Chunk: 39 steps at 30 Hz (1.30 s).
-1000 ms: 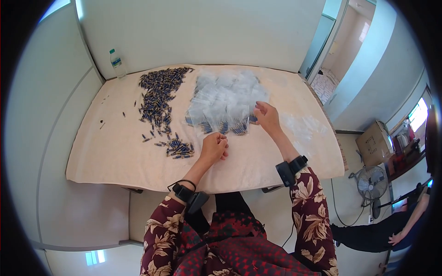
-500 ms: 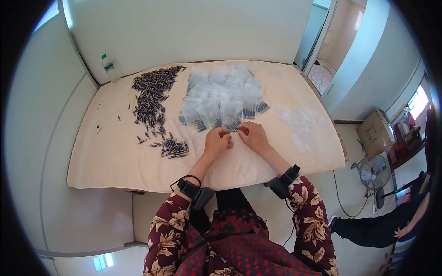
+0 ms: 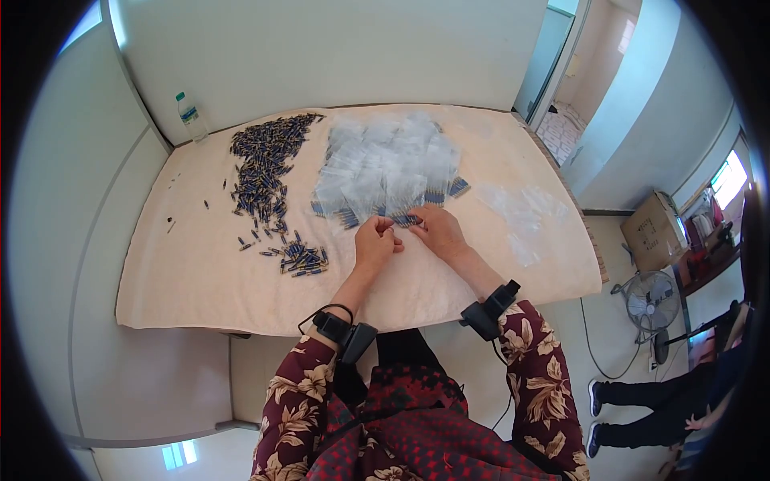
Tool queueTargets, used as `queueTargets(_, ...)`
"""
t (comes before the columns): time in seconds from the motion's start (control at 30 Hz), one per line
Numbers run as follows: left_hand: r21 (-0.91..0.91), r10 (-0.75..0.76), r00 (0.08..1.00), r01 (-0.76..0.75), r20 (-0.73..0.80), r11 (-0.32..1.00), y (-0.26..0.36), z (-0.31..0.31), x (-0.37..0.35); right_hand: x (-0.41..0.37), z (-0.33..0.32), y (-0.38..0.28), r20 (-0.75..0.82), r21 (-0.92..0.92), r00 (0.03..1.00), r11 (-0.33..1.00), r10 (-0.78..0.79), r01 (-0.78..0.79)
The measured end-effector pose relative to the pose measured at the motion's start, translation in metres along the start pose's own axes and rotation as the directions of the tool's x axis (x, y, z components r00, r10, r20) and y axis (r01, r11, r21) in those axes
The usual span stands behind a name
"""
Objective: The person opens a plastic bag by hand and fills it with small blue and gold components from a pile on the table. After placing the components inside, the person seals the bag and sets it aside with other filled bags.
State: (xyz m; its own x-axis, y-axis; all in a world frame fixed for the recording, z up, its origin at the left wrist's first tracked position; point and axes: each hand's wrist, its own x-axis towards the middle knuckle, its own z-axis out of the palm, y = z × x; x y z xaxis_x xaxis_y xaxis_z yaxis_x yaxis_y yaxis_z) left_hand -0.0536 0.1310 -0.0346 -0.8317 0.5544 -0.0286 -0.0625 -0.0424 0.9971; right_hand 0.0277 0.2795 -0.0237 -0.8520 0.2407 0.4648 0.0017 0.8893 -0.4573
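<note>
My left hand (image 3: pixel 377 243) is at the front edge of the packed clear plastic bags (image 3: pixel 385 160), its fingers curled and pinched together near a bag's lower end. My right hand (image 3: pixel 438 232) is closed, with thumb and fingertips on the same bag (image 3: pixel 406 218). A row of small blue cylindrical pieces with gold ends shows through that bag. Whether the left fingertips hold the bag's edge or something small is hidden. A small heap of loose blue-and-gold pieces (image 3: pixel 303 258) lies left of my left hand.
A large pile of the same pieces (image 3: pixel 269 152) spreads at the back left of the cloth-covered table (image 3: pixel 192 272). Flat clear bags (image 3: pixel 525 216) lie on the right. A water bottle (image 3: pixel 191 119) stands at the back left corner. A fan (image 3: pixel 651 301) and another person (image 3: pixel 658 413) are at the right.
My right hand has shifted slightly up and left over the bag's lower end. My left hand has barely moved. The person at the right has changed stance.
</note>
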Motion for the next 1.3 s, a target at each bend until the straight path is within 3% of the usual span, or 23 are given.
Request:
queueTargets(0.13, -0.019, -0.032, 0.999, 0.032, 0.003, 0.999, 0.001, -0.002, 0.001, 0.003, 0.001, -0.001, -0.002, -0.086, 0.995, 0.991, -0.099, 0.098)
queueTargets(0.27, 0.009, -0.061, 0.997, 0.060, 0.047, 0.998, 0.000, -0.004, 0.001, 0.002, 0.002, -0.006, -0.005, -0.080, 1.000, 0.996, -0.026, 0.026)
queueTargets(0.57, 0.066, -0.117, 0.988, 0.110, 0.103, 0.992, 0.006, -0.005, 0.001, 0.006, 0.008, -0.009, -0.029, -0.104, 0.996, 0.991, -0.086, 0.082)
queueTargets(0.7, 0.057, -0.117, 0.987, 0.111, 0.112, 0.992, 0.008, -0.006, -0.001, 0.010, 0.013, -0.010, -0.019, -0.088, 0.992, 0.988, -0.127, 0.125)
queueTargets(0.97, 0.079, -0.101, 0.981, 0.089, 0.164, 0.993, 0.003, -0.008, 0.000, 0.010, 0.022, -0.013, 0.002, -0.017, 0.999, 0.999, -0.043, 0.043)
queueTargets(1.3, 0.048, -0.072, 0.987, 0.066, 0.141, 0.997, -0.003, -0.007, 0.004, 0.000, 0.014, -0.021, -0.102, 0.046, 0.990, 0.994, -0.092, 0.097)
